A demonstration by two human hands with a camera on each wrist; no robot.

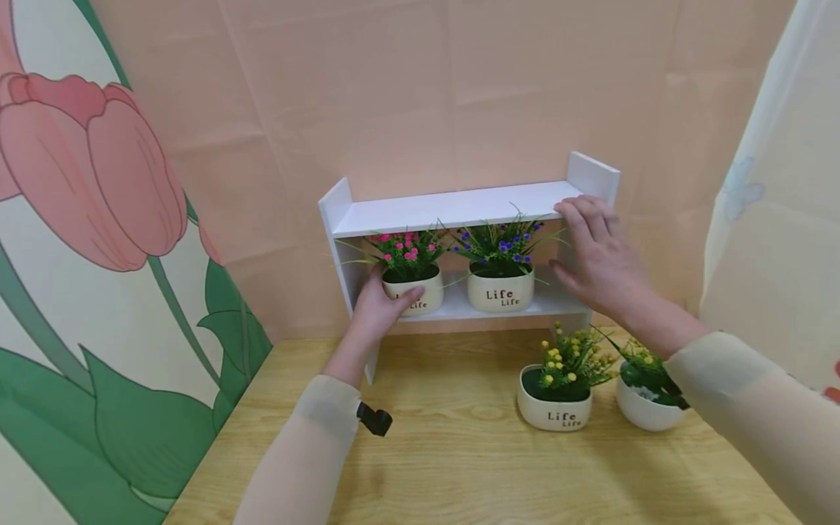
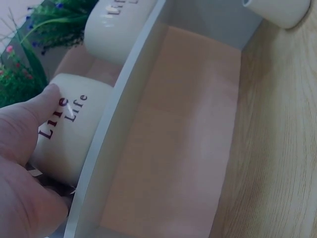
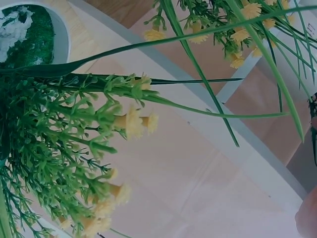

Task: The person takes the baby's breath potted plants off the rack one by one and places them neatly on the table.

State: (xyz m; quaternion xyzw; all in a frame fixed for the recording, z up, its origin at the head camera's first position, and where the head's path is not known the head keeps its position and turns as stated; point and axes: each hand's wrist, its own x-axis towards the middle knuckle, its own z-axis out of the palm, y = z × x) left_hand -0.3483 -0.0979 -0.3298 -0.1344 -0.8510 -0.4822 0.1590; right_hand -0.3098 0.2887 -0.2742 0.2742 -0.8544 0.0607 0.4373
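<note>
In the head view, my left hand (image 1: 379,308) grips the left side of a cream flowerpot (image 1: 430,286) with pink flowers. My thumb lies across its "Life" lettering, and the other fingers are mostly hidden behind the pot. This pot stands on the lower board of a white two-tier shelf (image 1: 453,203). Beside it on the same board is a matching pot (image 1: 501,293) with blue-purple flowers. My right hand (image 1: 604,255) holds the shelf's right end, fingertips on the top board and thumb below its front edge.
A cream pot with yellow flowers (image 1: 554,412) stands on the wooden table (image 1: 433,437) before the shelf's right end. Behind my right forearm is a white pot (image 1: 646,408) with yellow flowers. A pinkish backdrop (image 1: 426,95) hangs behind the shelf.
</note>
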